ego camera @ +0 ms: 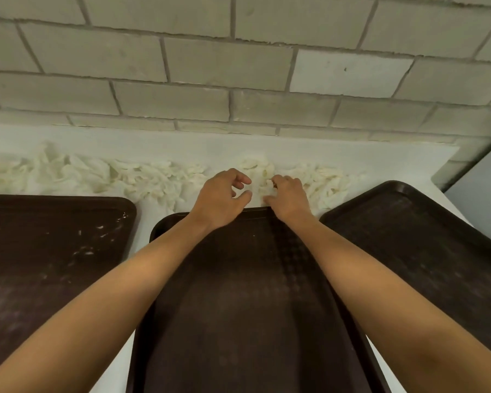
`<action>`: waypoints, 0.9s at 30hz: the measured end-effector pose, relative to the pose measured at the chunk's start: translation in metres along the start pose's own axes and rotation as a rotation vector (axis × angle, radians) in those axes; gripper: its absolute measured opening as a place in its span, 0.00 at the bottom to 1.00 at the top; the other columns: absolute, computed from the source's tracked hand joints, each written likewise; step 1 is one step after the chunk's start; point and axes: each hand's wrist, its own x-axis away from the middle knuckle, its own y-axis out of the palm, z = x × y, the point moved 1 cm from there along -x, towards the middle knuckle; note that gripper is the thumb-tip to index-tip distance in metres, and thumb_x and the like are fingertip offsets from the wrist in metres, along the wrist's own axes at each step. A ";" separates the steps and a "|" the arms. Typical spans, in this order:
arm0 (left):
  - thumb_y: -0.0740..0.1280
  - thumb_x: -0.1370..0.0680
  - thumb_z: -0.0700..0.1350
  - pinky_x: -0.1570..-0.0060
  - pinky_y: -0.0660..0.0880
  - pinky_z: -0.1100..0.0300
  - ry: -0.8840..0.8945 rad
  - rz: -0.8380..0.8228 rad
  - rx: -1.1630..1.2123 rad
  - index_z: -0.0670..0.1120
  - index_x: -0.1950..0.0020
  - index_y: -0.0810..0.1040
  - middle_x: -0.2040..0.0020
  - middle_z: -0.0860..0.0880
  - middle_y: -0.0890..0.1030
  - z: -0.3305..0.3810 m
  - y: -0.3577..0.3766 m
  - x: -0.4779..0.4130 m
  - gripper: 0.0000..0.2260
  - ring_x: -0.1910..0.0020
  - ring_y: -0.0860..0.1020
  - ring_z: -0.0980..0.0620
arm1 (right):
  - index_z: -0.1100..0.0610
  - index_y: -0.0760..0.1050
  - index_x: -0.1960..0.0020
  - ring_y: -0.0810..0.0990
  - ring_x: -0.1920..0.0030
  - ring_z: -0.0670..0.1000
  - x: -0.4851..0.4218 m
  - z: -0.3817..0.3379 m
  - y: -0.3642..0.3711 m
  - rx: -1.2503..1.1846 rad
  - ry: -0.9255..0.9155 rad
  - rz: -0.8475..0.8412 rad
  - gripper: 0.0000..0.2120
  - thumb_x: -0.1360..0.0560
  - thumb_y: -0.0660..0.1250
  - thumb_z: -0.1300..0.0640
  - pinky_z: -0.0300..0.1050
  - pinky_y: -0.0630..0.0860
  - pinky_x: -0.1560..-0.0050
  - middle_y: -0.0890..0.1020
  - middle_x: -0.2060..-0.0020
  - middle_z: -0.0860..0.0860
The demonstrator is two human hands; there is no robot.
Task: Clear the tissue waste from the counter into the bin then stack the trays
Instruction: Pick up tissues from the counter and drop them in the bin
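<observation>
Crumpled white tissue waste [153, 180] lies in a long strip along the back of the white counter [380, 157], from the far left to the right of centre. Three dark brown trays sit side by side in front of it: a left tray [54, 251], a middle tray [238, 307] and a right tray [423, 236]. Both my arms reach over the middle tray. My left hand [221, 199] hovers at the tissue with fingers loosely curled, holding nothing. My right hand [288, 197] pinches a wad of tissue [267, 182] just past the middle tray's far rim.
A pale brick wall [238, 66] rises directly behind the counter. The counter ends at the right, beyond the right tray, where a grey floor or surface [482, 188] shows. No bin is in view.
</observation>
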 end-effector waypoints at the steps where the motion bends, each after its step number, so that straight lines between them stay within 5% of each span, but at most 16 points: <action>1: 0.66 0.24 0.46 0.53 0.72 0.63 0.002 -0.004 -0.002 0.49 0.44 0.76 0.49 0.53 0.76 -0.001 0.002 -0.004 0.09 0.53 0.77 0.53 | 0.60 0.71 0.36 0.73 0.41 0.57 -0.001 0.002 0.002 -0.043 0.006 0.008 0.17 0.24 0.65 0.59 0.49 0.73 0.43 0.77 0.43 0.57; 5: 0.66 0.24 0.46 0.52 0.71 0.63 0.005 -0.005 0.001 0.49 0.43 0.76 0.46 0.50 0.77 -0.008 0.012 -0.018 0.10 0.53 0.76 0.53 | 0.65 0.75 0.44 0.76 0.48 0.56 -0.004 0.007 0.006 -0.134 -0.003 0.076 0.11 0.22 0.62 0.60 0.40 0.68 0.52 0.79 0.49 0.59; 14: 0.68 0.26 0.46 0.45 0.70 0.60 0.058 0.128 -0.070 0.45 0.38 0.71 0.42 0.46 0.72 -0.015 0.030 -0.059 0.18 0.44 0.73 0.49 | 0.66 0.71 0.42 0.69 0.52 0.47 -0.007 0.007 -0.044 -0.526 0.090 0.372 0.17 0.18 0.52 0.53 0.29 0.61 0.52 0.70 0.51 0.53; 19: 0.68 0.27 0.52 0.41 0.68 0.54 0.118 0.053 -0.360 0.48 0.31 0.66 0.35 0.46 0.68 -0.007 0.045 -0.075 0.26 0.37 0.67 0.45 | 0.61 0.73 0.46 0.74 0.47 0.50 -0.014 0.022 -0.051 -0.691 0.200 0.438 0.21 0.19 0.51 0.46 0.41 0.70 0.42 0.74 0.52 0.52; 22: 0.67 0.27 0.58 0.39 0.66 0.50 0.112 -0.030 -0.447 0.52 0.30 0.63 0.32 0.48 0.66 -0.005 0.055 -0.083 0.29 0.34 0.66 0.45 | 0.62 0.72 0.40 0.74 0.38 0.53 -0.014 0.028 -0.052 -0.742 0.285 0.416 0.25 0.20 0.52 0.42 0.51 0.69 0.32 0.77 0.41 0.56; 24: 0.67 0.27 0.59 0.39 0.67 0.49 0.110 -0.109 -0.463 0.54 0.30 0.63 0.32 0.48 0.67 -0.006 0.063 -0.087 0.28 0.34 0.67 0.45 | 0.61 0.65 0.29 0.68 0.30 0.53 -0.013 0.031 -0.053 -0.762 0.340 0.402 0.27 0.20 0.53 0.44 0.46 0.63 0.28 0.71 0.31 0.55; 27: 0.65 0.24 0.50 0.42 0.69 0.52 0.143 -0.198 -0.520 0.51 0.31 0.66 0.35 0.46 0.69 -0.009 0.072 -0.089 0.22 0.38 0.68 0.45 | 0.60 0.58 0.25 0.63 0.27 0.52 -0.010 0.036 -0.056 -0.790 0.350 0.400 0.27 0.19 0.54 0.47 0.41 0.59 0.29 0.66 0.27 0.54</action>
